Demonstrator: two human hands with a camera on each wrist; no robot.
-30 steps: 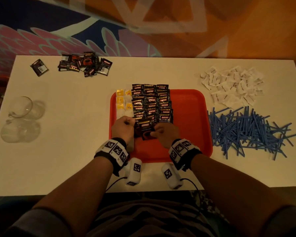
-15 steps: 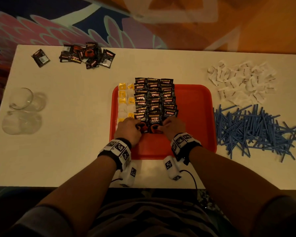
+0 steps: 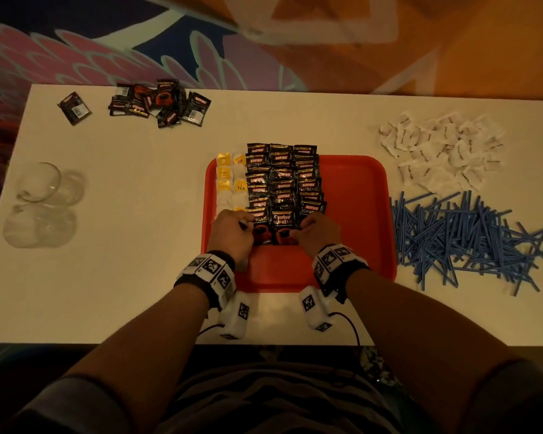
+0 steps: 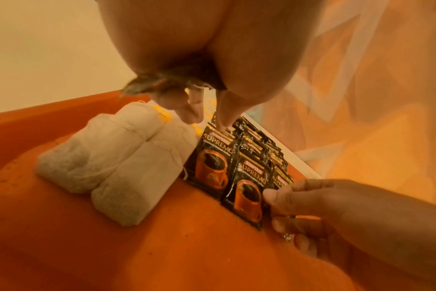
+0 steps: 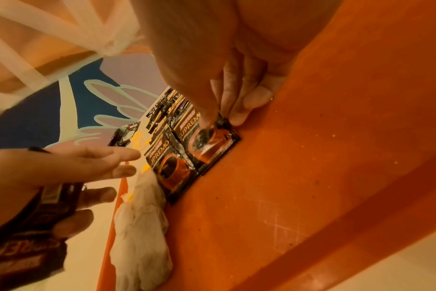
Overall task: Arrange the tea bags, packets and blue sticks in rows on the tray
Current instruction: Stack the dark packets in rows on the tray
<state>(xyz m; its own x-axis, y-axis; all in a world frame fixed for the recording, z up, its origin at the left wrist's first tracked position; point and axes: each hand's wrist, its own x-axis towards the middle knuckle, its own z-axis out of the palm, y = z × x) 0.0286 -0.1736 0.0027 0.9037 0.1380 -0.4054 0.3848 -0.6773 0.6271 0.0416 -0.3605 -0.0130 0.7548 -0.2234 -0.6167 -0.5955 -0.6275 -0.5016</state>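
The red tray [image 3: 354, 214] is lying mid-table, holding tea bags [image 3: 232, 186] along its left side and three overlapping rows of black coffee packets [image 3: 284, 186] beside them, long axes running near to far.

The move in hand turns on the nearest packets. The right hand [image 3: 318, 233] is sitting at the near end of the right-hand row; its fingertips [image 5: 236, 116] are pinching the right edge of the front packet [image 5: 207, 143], thumb on top and fingers curled at the border. That packet is lying flat on the tray, just left of the fingers. The left hand [image 3: 232, 236] is at the near end of the left row, one fingertip [image 4: 223, 120] pressing down on the top edge of the adjacent packet [image 4: 209, 163], which touches the tea bags [image 4: 127, 161]. Each hand is working its own side, so neither needs to cross.

The head view hides both grips under the knuckles. Only the right wrist view shows the left hand also holding a spare stack of packets [image 5: 30, 220] in its curled lower fingers.

Outstanding, in my judgement: the loose coffee packets [image 3: 160, 103] at far left, white packets [image 3: 439, 151] at far right and blue sticks [image 3: 464, 239] right of the tray. The tray's right half is bare.
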